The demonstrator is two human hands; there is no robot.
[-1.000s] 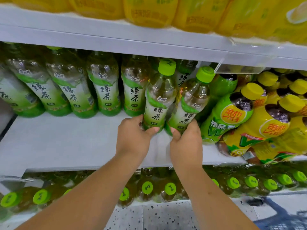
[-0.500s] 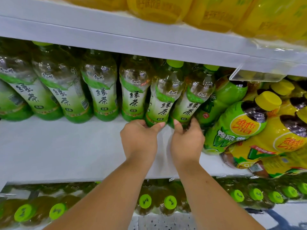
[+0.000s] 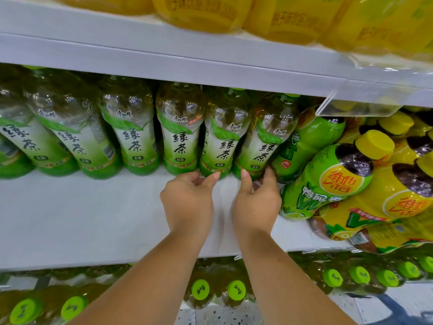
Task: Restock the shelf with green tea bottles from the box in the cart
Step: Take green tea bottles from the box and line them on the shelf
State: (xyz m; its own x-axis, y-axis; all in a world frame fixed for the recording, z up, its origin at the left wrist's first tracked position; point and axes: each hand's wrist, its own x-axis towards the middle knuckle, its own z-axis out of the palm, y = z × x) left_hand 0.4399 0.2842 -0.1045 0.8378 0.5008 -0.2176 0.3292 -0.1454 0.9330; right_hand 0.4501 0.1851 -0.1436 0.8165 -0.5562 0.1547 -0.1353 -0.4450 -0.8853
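Two green tea bottles are held upright at the right end of a row of green tea bottles (image 3: 131, 137) that is lined up along the back of the white shelf (image 3: 82, 219). The left hand (image 3: 187, 202) is placed at the foot of the left-hand green tea bottle (image 3: 222, 141), and its fingers (image 3: 214, 177) are curled round the green base, with the thumb tip pressed against the front of it. The right hand (image 3: 256, 202) is set just beside it, and the base of the right-hand green tea bottle (image 3: 264, 146) is grasped between the thumb and the other fingers (image 3: 269, 177). Both bottles are seen touching each other and standing on the shelf board, with their labels turned to the front and their green caps largely hidden under the upper shelf (image 3: 164, 64). To the right of the held pair, a darker green bottle (image 3: 309, 141) is pressed close against the right-hand bottle. Further right, lemon tea bottles (image 3: 328, 179) with yellow caps are stacked toward the shelf's front edge. A clear plastic label holder (image 3: 360, 102) is hung from the edge of the upper shelf, on which yellow bottles (image 3: 293, 17) are stored. Below the shelf, more bottles with green caps (image 3: 200, 289) are arranged in a row, and a strip of speckled floor (image 3: 210, 315) is visible beneath them.
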